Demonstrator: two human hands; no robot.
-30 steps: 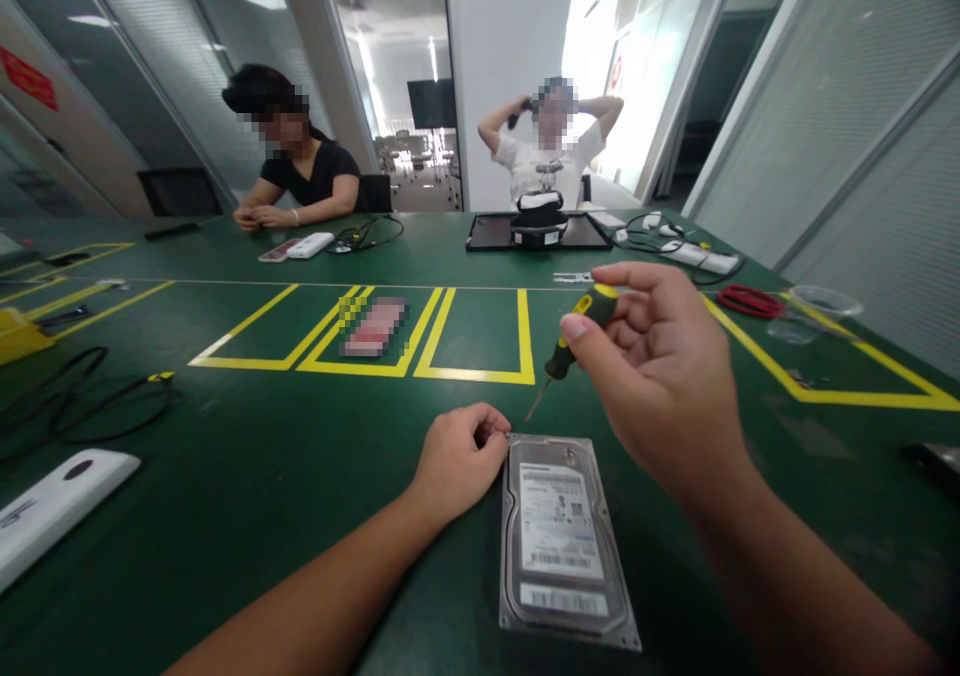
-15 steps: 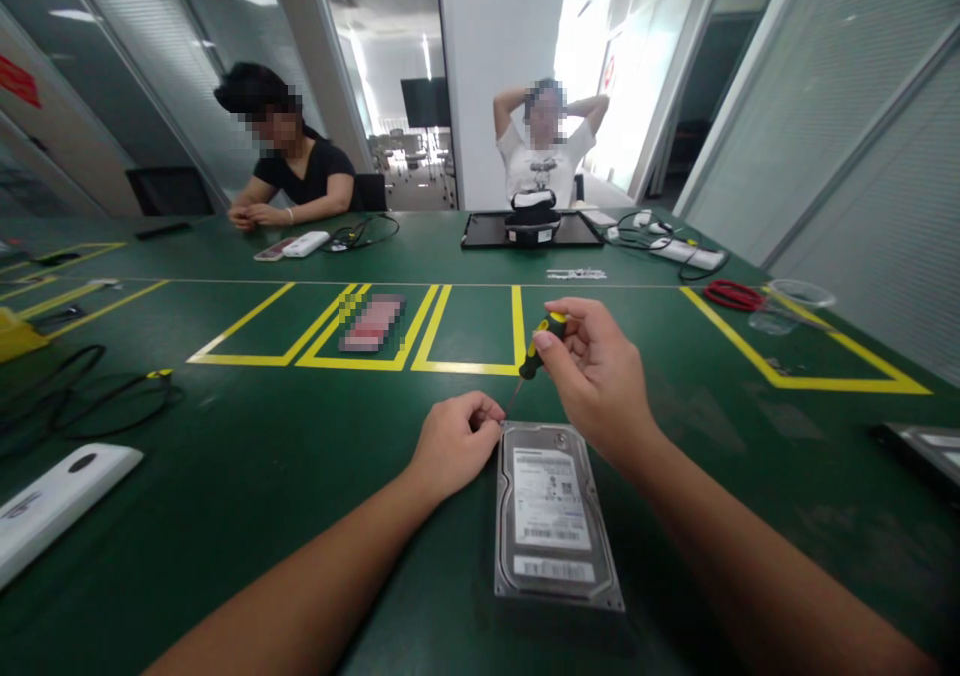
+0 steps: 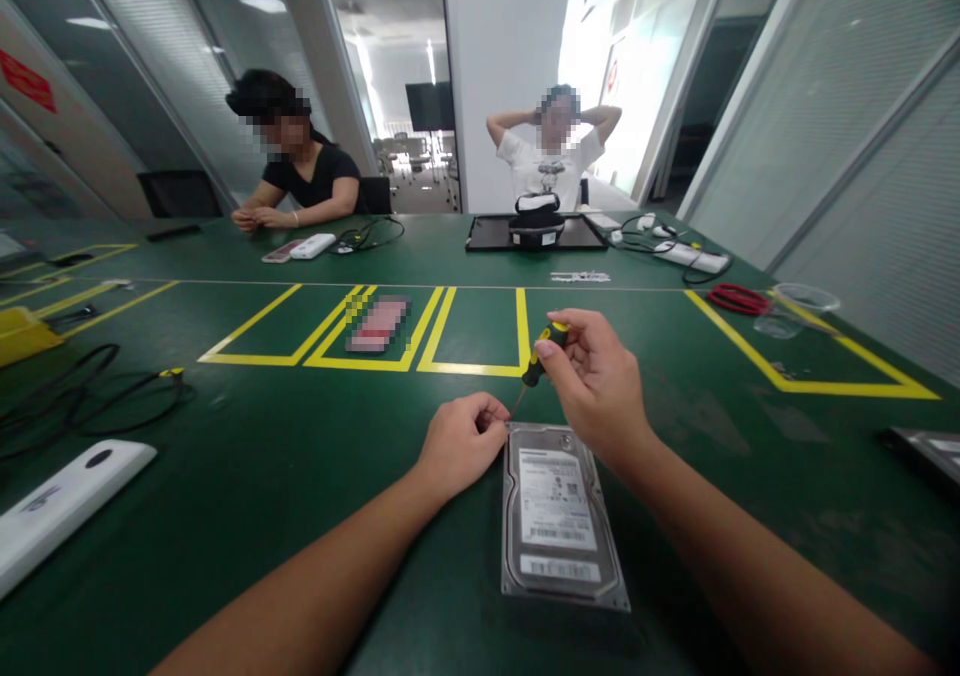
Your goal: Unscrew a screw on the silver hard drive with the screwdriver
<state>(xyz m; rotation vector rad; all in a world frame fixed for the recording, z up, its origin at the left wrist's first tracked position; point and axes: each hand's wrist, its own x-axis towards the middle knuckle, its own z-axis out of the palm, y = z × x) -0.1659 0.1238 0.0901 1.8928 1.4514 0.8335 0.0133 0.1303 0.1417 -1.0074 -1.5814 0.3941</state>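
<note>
A silver hard drive (image 3: 559,516) with a white label lies flat on the green table (image 3: 262,476) in front of me. My left hand (image 3: 459,446) rests closed at the drive's far left corner, fingertips pinched against it. My right hand (image 3: 596,386) is closed round a small screwdriver (image 3: 541,350) with a black and yellow handle. The screwdriver's thin shaft slants down to that same far left corner, right beside my left fingertips.
Yellow tape boxes (image 3: 420,341) mark the table beyond the drive. A white device (image 3: 60,506) and black cables (image 3: 82,396) lie at left. A clear plastic cup (image 3: 795,306) and a red cable (image 3: 739,299) sit at right. Two people sit at the far side.
My right hand came down and away from the camera with the screwdriver, bringing its tip to the drive's far left corner. My left hand stayed at that corner.
</note>
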